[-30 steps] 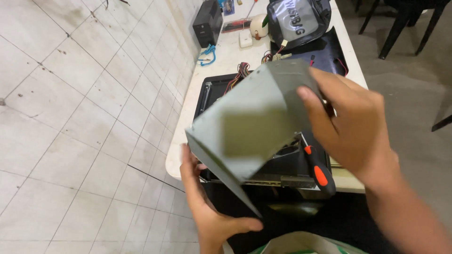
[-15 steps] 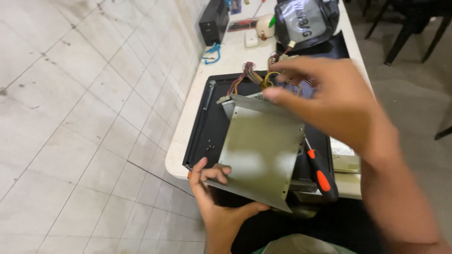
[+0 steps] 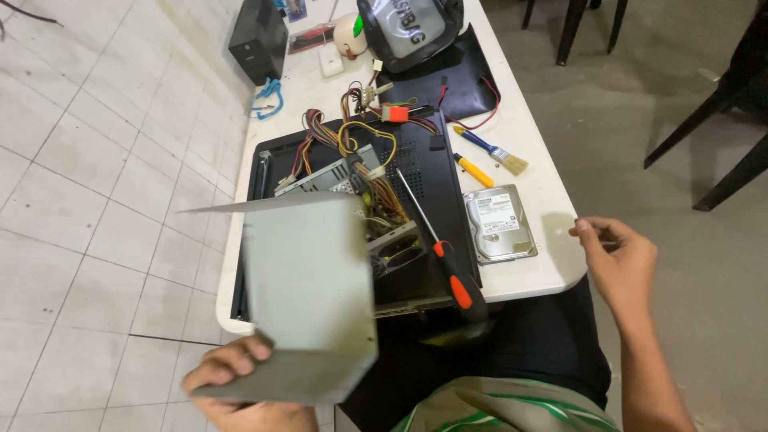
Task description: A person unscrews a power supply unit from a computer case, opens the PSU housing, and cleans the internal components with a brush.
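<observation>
White tabletop [image 3: 534, 186] carries the open black computer case [image 3: 436, 172], wires spilling out. My left hand [image 3: 240, 382] has its grip clamped on the grey metal cover [image 3: 308, 280], lifted clear at near left. Right hand [image 3: 620, 260] empty, released, off the right edge. Grey hard drive [image 3: 498, 224], white label up, right of the case; orange-handled screwdriver [image 3: 448, 260] lies across it.

white label on the silver hard drive [image 3: 498, 224] at the table edge.
</observation>
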